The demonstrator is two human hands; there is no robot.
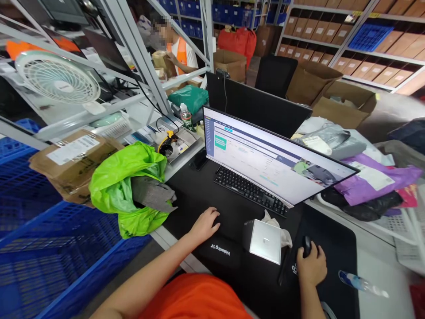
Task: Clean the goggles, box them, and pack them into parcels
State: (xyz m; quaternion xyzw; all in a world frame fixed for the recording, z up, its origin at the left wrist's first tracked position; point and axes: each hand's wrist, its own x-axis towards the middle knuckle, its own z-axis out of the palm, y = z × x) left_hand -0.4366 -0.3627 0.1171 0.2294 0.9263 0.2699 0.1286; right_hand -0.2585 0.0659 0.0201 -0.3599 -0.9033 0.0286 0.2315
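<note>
Centrally, the computer mouse (307, 245) is shown on the black desk mat (195, 195), right of the silver tissue box (265, 241). It is cupped from behind by the right hand (311, 266), fingers draped over its top; such a hold apparently suits pointing at the monitor (265, 155) ahead. The left hand (205, 225) is laid palm-down on the mat before the keyboard (249, 189), fingers loosely curled, grasping nothing, its forearm stretched forward. At the mat's left edge a green plastic bag (128, 186) is set, a grey garment (152, 194) protruding.
</note>
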